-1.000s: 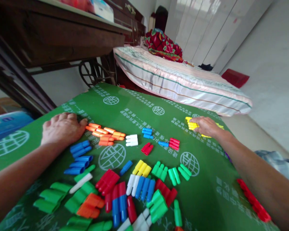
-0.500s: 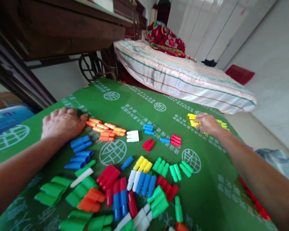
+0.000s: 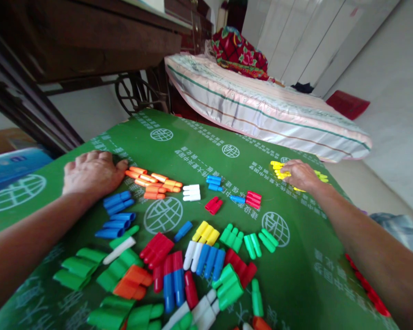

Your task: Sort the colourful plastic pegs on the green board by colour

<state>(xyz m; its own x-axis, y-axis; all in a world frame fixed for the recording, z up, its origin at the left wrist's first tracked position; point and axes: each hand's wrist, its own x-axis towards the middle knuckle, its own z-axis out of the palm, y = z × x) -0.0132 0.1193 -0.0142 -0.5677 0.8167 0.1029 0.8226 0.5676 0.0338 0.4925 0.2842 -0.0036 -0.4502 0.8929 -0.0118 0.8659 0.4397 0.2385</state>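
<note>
While handling yellow pieces [image 3: 276, 165], move right hand [image 3: 300, 175] gently (cannot tell if clamped); brace on left hand [image 3: 90, 174], thumb apart.

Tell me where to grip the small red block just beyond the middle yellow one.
Probably best pinched from above across its two outer long sides: the red block lies flat on the green board, with bare board all round.

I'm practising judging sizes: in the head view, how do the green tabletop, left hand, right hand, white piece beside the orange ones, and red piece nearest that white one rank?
1. Green tabletop
2. Left hand
3. Right hand
4. White piece and red piece: too alike to rank
</note>
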